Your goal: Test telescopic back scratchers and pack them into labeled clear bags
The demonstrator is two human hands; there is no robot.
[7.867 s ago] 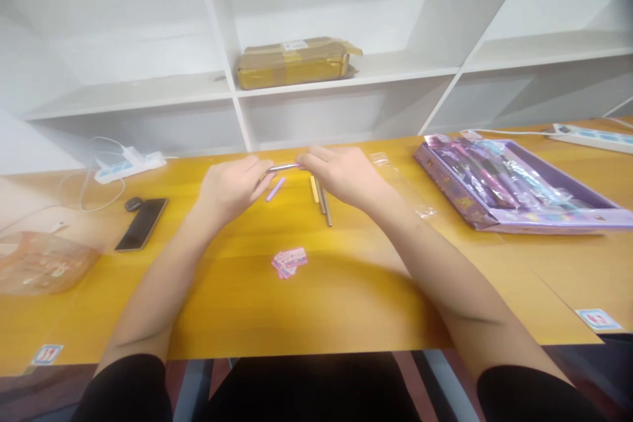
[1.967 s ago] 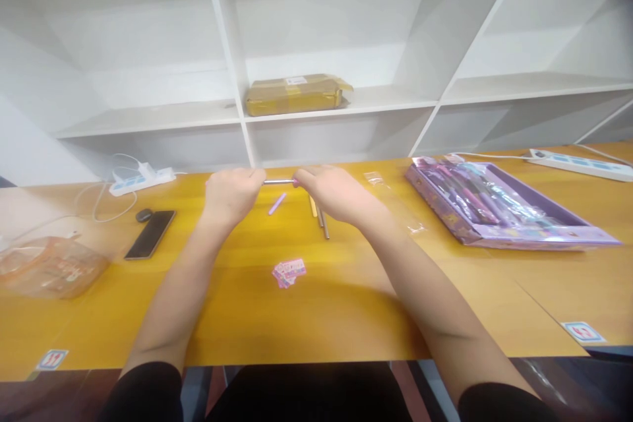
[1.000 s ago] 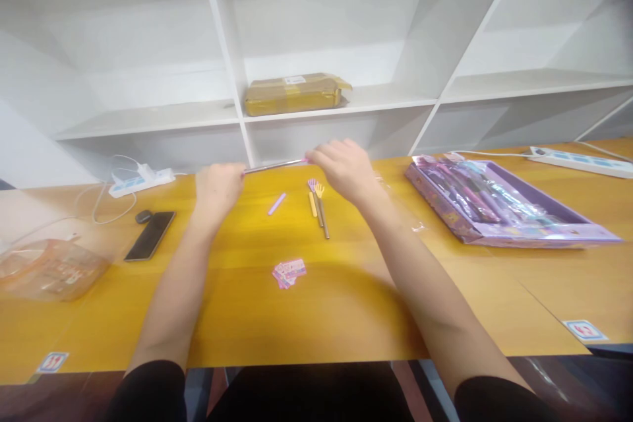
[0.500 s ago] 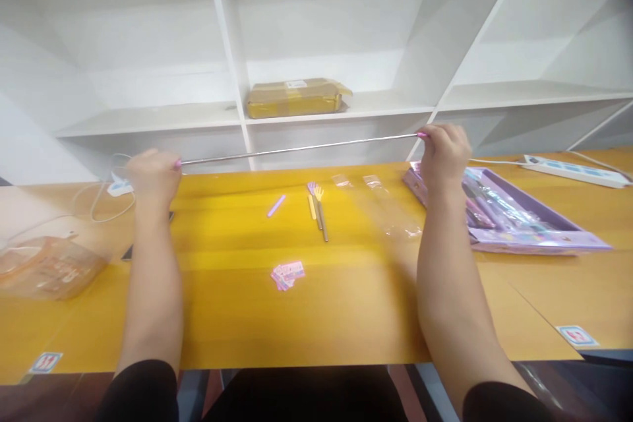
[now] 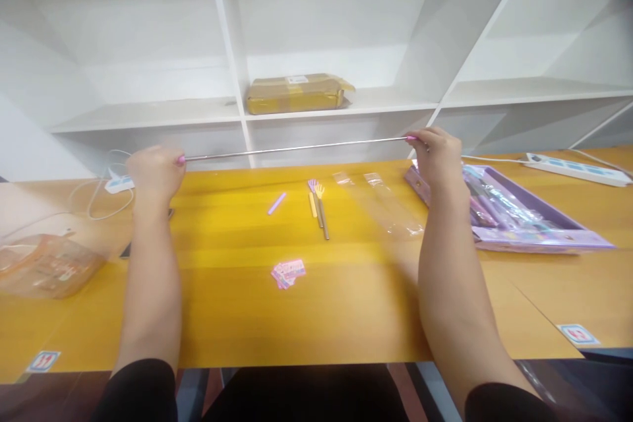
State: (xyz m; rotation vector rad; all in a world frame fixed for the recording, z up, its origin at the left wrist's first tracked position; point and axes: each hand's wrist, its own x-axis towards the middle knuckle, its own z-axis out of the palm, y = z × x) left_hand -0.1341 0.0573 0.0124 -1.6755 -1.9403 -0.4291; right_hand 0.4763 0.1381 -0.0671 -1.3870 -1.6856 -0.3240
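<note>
Held out in the air above the far side of the table point(image 5: 346, 323), nearly level, slightly higher toward the right: a thin metal rod point(image 5: 297, 148). Gripped at one end in the closed left hand point(image 5: 157, 173), with a pink tip point(image 5: 181, 159) showing at the fist; pinched at a second pink tip point(image 5: 410, 138) by thumb and fingers of the right hand point(image 5: 438, 153). Cannot make out either end inside the grip. Mostly covered by the left forearm point(image 5: 152, 277), a dark phone point(image 5: 125, 251); partly behind the right forearm point(image 5: 450, 277), a purple tray point(image 5: 544, 237) of wrapped packets point(image 5: 487, 201). Too small to read, the print on some pink cards point(image 5: 288, 273).

On the yellow-brown tabletop: a purple claw-headed rod point(image 5: 312, 184) and a yellow claw-headed rod point(image 5: 320, 191) close together, a yellow stick point(image 5: 312, 205) just beside, a purple stick point(image 5: 277, 204) farther left, clear plastic sleeves point(image 5: 390, 201) to the right. Farther out, an orange bag point(image 5: 49, 267) and two white power strips point(image 5: 576, 169); behind, white shelves point(image 5: 321, 33) with a taped parcel point(image 5: 297, 95).

Far longer between the hands than a second ago, and now with the phone, fully visible then, mostly hidden. Same place as before for cards and claw-headed rods.
</note>
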